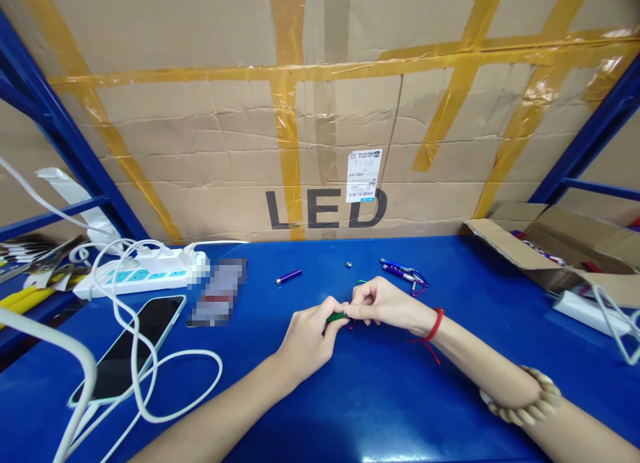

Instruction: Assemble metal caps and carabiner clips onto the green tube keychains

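Note:
My left hand [306, 340] and my right hand [383, 303] meet over the middle of the blue table [380, 396]. Between them is a small green cylinder [336, 316], which the fingers of my left hand pinch at its left end. My right hand's fingertips are closed on its right end, where a thin cord shows. A red string circles my right wrist and a bead bracelet sits further up the forearm. A purple cylinder [289, 276] lies just beyond my left hand. Blue pen-like pieces [403, 272] lie beyond my right hand, with a tiny metal part [349, 264] near them.
A white power strip [143, 275] with white cables and a phone [131, 346] lie on the left. An open cardboard box [560, 250] holds more items at the right. A taped cardboard wall [320, 116] marked LED closes the back. Blue rack posts stand on both sides.

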{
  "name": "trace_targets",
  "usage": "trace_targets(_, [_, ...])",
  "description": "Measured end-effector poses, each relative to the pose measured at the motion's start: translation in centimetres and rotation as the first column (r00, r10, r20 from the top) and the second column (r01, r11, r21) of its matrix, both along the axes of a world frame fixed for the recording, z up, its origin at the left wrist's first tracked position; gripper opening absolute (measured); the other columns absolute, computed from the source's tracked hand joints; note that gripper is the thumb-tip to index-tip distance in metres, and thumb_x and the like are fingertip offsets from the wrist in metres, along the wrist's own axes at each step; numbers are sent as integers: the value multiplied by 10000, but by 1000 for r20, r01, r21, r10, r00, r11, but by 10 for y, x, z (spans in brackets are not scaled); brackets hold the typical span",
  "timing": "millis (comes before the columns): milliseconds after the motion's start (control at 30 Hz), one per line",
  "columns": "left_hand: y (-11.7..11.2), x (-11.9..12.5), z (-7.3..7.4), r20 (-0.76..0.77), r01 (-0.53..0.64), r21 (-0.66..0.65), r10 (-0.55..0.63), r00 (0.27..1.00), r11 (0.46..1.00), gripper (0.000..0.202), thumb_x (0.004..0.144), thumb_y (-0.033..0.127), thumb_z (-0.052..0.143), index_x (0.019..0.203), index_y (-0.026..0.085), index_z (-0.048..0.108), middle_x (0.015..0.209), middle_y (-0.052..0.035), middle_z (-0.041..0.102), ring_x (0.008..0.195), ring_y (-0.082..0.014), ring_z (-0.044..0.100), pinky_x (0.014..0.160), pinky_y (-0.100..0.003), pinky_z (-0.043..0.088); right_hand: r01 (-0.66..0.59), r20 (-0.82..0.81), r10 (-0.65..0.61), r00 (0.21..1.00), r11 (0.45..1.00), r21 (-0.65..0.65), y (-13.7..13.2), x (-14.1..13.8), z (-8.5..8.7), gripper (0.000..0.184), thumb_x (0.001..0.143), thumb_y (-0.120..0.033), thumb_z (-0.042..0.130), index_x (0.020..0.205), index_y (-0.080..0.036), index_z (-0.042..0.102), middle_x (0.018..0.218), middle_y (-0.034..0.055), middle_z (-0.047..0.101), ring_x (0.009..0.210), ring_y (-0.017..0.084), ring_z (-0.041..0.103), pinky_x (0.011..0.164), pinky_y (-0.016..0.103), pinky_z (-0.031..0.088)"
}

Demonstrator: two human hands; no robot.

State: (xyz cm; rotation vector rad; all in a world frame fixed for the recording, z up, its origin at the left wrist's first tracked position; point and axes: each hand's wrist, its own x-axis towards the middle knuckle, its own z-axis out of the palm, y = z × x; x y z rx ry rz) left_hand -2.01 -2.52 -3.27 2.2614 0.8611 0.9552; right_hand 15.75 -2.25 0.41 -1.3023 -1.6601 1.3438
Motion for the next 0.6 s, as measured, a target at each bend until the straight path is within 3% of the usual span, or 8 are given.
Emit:
trace_targets(300, [0, 0, 6, -38, -72, 15, 73, 997, 997, 44, 850, 207, 473, 823, 216, 508, 823, -6, 679, 717, -146, 632, 573, -200, 432, -20, -28, 19, 999, 999, -42, 2, 2, -2, 352, 571, -455, 748, 550, -126, 624, 471, -26, 504, 426, 50, 409, 381, 160, 307])
trace_targets(600, [-1, 1, 8, 12, -74, -45, 74, 997, 996, 44, 854, 220, 452, 869, 215, 493, 803, -2, 661, 681, -137, 629, 553, -191, 425, -27, -41, 28, 999, 999, 31, 0, 1, 2, 383, 647, -500, 684, 589, -123, 640, 489, -17, 539, 427, 45, 429, 405, 162, 320])
